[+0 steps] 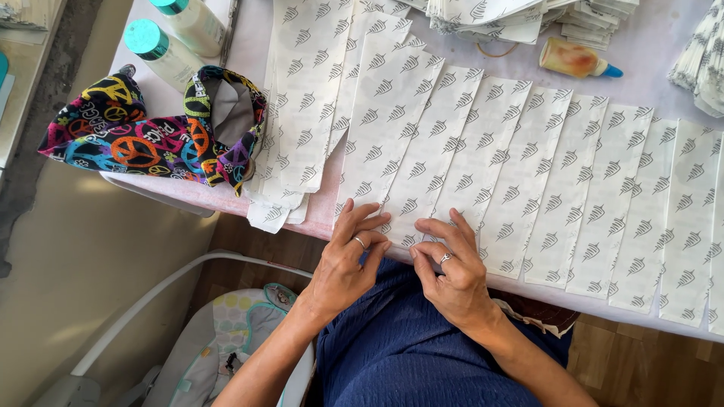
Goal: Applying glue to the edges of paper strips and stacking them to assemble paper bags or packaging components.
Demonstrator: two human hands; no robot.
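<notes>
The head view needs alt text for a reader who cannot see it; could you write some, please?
Left hand and right hand press the near ends of overlapping white printed paper strips on a table; a colourful bag and glue bottle lie nearby.

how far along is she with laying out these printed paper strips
Looks done: a fanned row of printed paper strips already covers the table to the right. In hand: the left hand and right hand press on the bottom edge of a strip at the table's near edge. Probably left: the loose overlapped strips at left and the stacks at the far side.
</notes>
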